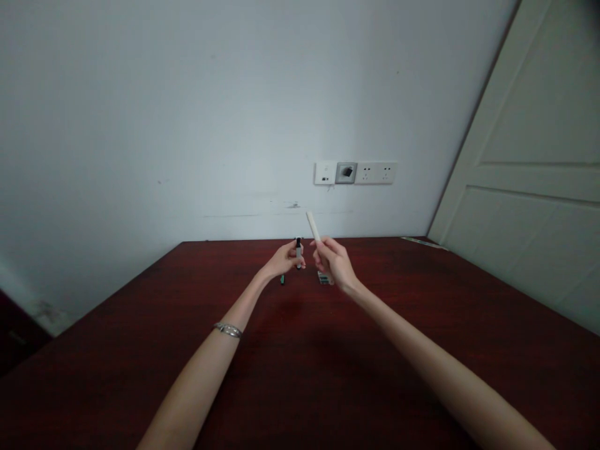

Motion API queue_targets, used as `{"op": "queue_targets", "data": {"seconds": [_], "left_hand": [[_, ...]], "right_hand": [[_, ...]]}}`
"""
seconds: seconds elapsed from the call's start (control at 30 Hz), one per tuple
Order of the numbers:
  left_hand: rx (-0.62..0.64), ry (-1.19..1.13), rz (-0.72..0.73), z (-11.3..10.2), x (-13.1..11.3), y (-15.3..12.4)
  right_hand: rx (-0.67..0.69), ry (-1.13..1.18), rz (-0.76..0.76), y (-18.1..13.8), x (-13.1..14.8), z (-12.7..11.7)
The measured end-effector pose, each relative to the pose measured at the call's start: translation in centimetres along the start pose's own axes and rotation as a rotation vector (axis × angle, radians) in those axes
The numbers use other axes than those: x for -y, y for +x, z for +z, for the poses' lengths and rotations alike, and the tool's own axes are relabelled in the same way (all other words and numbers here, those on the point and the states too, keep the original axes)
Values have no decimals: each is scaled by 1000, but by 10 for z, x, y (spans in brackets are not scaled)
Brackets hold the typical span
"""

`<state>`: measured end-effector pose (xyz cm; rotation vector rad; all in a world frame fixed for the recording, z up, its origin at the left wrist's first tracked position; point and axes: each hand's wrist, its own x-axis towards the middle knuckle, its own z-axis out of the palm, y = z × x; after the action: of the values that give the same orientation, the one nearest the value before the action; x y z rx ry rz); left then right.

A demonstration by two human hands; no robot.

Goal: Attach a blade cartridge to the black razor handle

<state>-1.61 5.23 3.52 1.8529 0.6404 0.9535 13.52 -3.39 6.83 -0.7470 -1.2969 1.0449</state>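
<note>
My left hand [283, 260] pinches a small upright marker [299, 255] with a pale barrel and black ends. To its right, my right hand [335, 261] is closed around the lower part of a flat, whitish stick [312, 226], which tilts up and to the left. The stick's exact kind does not show. A small green and black item [282, 279] lies on the table just below my left hand. Under my right hand sits a small pale and dark object [323, 277], partly hidden by the fingers.
The dark red wooden table [290, 362] reaches back to a pale wall [210, 112]. Sockets and a switch panel [355, 173] are set in the wall above the back edge. A white panelled door [534, 175] stands at the right. Some thin strip [424, 242] lies at the back right edge.
</note>
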Motion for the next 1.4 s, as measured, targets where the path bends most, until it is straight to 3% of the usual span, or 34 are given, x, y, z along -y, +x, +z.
{"op": "queue_targets", "data": {"seconds": [0.07,0.2,0.37,0.47,0.6,0.87,0.97,1.17,1.4], "left_hand": [[-35,64,40,-2,3,0],[-101,216,98,-6,7,1],[-105,456,143,-5,0,-2],[-89,582,161,-4,-7,-5],[-65,677,215,-2,-13,-8],[-153,685,266,-4,-14,-9],[-168,699,283,-3,-17,-9],[-113,725,302,3,-27,-11],[-60,702,340,8,-29,-12]], "right_hand": [[27,-82,48,17,13,-17],[130,-473,36,37,34,-45],[285,-748,47,40,45,-54],[379,-772,61,40,44,-52],[400,-768,25,42,42,-52],[394,-994,127,44,47,-86],[370,-960,105,41,47,-79],[445,-907,-3,30,47,-45],[471,-938,28,27,52,-57]]}}
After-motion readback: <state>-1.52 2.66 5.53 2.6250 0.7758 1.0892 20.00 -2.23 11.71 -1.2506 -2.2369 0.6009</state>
